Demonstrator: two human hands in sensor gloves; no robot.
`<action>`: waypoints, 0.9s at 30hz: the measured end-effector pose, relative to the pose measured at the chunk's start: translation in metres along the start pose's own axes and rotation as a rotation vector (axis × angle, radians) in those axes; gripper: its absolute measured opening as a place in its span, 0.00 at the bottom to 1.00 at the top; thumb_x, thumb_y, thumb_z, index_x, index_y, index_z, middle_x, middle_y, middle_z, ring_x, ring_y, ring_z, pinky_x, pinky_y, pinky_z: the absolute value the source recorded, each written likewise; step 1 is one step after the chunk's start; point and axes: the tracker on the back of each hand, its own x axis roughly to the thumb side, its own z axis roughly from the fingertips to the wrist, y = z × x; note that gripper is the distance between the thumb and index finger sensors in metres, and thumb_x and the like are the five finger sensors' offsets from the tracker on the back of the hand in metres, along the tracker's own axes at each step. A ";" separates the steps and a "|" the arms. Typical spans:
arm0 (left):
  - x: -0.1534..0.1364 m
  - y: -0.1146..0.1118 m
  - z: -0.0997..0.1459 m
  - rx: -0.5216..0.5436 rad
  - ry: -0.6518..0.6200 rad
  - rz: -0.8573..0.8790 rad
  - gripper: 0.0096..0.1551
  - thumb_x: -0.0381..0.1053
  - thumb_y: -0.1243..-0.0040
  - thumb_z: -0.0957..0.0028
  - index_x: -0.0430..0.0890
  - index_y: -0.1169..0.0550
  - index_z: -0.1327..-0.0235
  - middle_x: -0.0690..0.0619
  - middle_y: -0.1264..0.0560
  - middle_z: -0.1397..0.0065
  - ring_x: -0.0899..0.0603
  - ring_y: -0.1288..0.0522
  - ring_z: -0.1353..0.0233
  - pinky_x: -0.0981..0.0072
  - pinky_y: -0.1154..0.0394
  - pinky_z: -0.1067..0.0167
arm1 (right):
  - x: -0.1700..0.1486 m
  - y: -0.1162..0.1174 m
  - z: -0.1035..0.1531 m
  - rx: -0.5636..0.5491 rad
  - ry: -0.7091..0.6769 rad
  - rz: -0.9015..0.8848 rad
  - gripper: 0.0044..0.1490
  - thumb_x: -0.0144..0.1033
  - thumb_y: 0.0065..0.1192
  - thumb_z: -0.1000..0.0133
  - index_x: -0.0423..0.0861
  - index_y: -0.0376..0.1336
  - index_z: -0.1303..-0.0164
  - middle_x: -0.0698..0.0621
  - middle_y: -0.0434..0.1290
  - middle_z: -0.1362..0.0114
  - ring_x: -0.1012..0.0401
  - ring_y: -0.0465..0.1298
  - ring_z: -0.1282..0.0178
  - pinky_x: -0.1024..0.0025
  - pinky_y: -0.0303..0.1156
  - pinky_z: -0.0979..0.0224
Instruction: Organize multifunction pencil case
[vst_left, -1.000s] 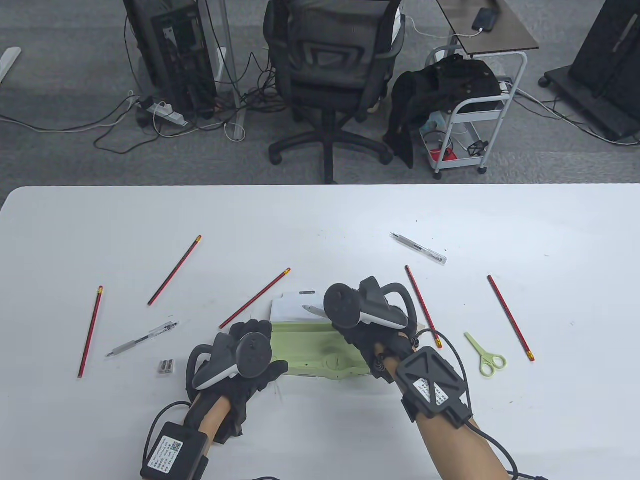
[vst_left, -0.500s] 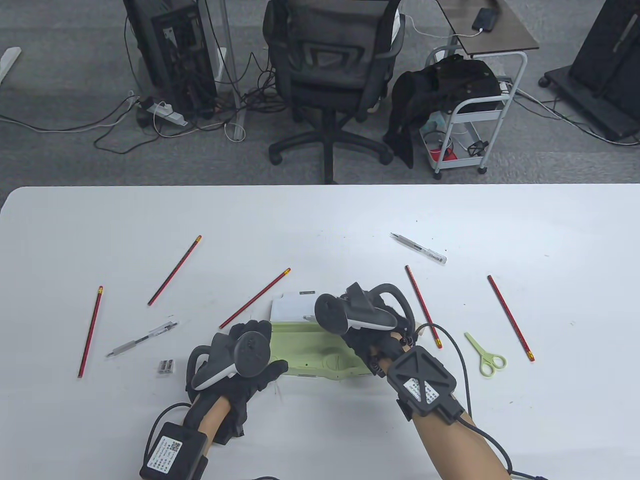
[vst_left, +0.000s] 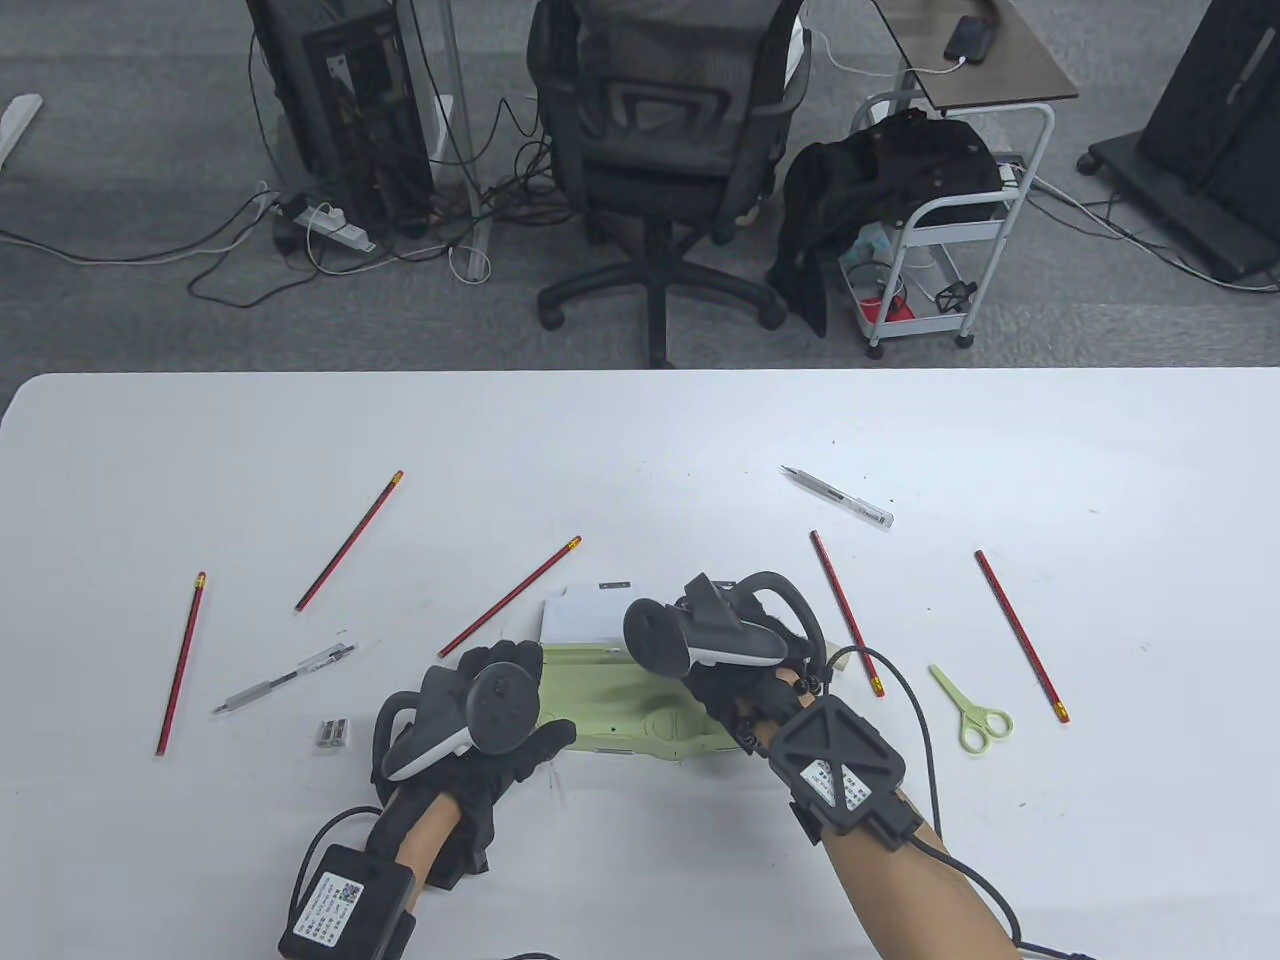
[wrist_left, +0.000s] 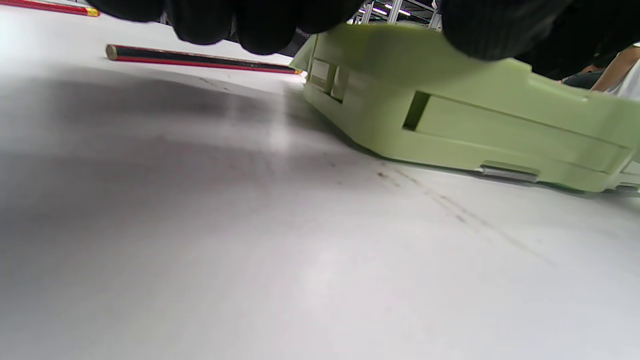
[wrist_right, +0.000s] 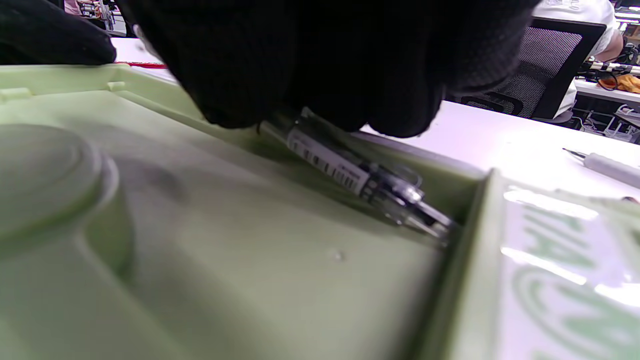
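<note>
Open green pencil case (vst_left: 610, 700) lying on the white bench (vst_left: 640, 440), near its front edge. The left hand (vst_left: 490, 730) rests on the case's left end, fingers (wrist_left: 260, 25) laid over its rim, thumb on top: a grip clasped on the case. The right hand (vst_left: 740, 670) reaches into the tray, its grip pinching a clear pen (wrist_right: 365, 182) whose tip touches the tray's inner wall. Loose on the bench: red pencils (vst_left: 348, 541), a second pen (vst_left: 285, 678), a third pen (vst_left: 838, 497), green scissors (vst_left: 972, 709) and a sharpener (vst_left: 333, 733).
</note>
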 end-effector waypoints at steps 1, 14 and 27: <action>0.000 0.000 0.000 0.000 0.000 0.000 0.55 0.68 0.49 0.47 0.37 0.45 0.16 0.32 0.42 0.12 0.21 0.42 0.17 0.22 0.42 0.30 | 0.000 0.000 0.000 -0.001 0.000 0.001 0.28 0.38 0.70 0.48 0.45 0.69 0.37 0.43 0.75 0.34 0.43 0.77 0.35 0.45 0.74 0.28; 0.000 0.000 0.000 0.002 0.002 -0.008 0.55 0.68 0.49 0.47 0.37 0.45 0.16 0.32 0.42 0.12 0.21 0.42 0.17 0.22 0.42 0.30 | -0.001 -0.002 -0.002 -0.001 -0.001 0.000 0.25 0.38 0.70 0.47 0.47 0.69 0.40 0.44 0.75 0.35 0.45 0.78 0.37 0.47 0.75 0.30; 0.001 0.001 0.000 0.005 0.009 -0.030 0.55 0.69 0.49 0.47 0.38 0.45 0.16 0.32 0.41 0.13 0.21 0.41 0.17 0.22 0.41 0.30 | -0.103 -0.046 0.012 -0.098 0.226 -0.247 0.35 0.45 0.61 0.44 0.40 0.65 0.30 0.39 0.74 0.30 0.40 0.77 0.33 0.42 0.74 0.30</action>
